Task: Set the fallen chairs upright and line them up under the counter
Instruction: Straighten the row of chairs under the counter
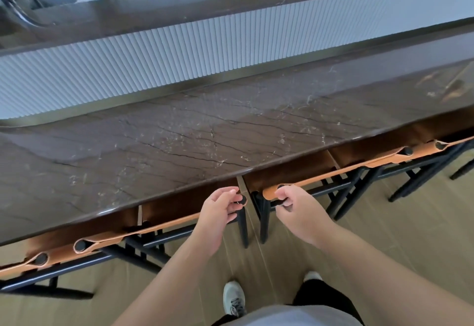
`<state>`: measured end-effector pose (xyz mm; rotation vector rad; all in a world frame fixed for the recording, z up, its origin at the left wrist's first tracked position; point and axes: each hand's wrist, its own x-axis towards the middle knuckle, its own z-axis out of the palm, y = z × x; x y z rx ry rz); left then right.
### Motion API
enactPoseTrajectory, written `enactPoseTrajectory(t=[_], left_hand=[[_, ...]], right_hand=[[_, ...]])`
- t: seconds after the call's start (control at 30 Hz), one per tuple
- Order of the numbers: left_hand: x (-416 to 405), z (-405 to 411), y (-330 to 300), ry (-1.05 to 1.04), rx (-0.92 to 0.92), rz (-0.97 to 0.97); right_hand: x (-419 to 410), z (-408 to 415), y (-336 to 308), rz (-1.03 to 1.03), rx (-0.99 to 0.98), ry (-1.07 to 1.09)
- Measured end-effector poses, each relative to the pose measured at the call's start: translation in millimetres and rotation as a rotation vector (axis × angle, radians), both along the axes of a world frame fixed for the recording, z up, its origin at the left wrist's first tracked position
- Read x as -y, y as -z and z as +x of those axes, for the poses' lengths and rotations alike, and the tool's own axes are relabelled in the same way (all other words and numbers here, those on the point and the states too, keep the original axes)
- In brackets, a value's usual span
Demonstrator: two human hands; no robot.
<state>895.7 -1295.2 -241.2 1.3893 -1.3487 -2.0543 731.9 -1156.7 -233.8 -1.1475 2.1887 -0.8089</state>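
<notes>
Several chairs with black frames and tan leather backrests stand upright in a row, tucked under the brown marble counter (179,146). My left hand (220,210) is closed on the right end post of the chair left of centre (159,225). My right hand (292,207) grips the left end of the backrest of the chair right of centre (346,169). A narrow gap separates these two chairs between my hands. Another chair (25,264) stands at the far left and one more (456,143) at the far right. Their seats are hidden under the counter.
A ribbed white panel (179,51) rises behind the counter, with a higher dark ledge, a sink and a faucet (18,5) beyond it. The floor (384,236) is light wood; my feet (233,297) stand close to the chairs.
</notes>
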Motion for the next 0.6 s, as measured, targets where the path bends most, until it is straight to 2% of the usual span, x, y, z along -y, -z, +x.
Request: enactPoseTrajectory(t=[0.13,0.3,0.5,0.6], left_hand=[[-2,-16,6,0.042,0.156,-0.188],[-11,-41,19,0.063,0.426,-0.429],[-13,-65,39,0.397,0.925,-0.76],[-11,-67,44,0.583,1.102,-0.936]], right_hand=[[9,-30,16,0.006,-0.304,-0.203],[19,-71,31,0.118,-0.486,-0.413],[32,-101,50,0.156,-0.586,-0.676],[40,-103,57,0.194,-0.619,-0.744]])
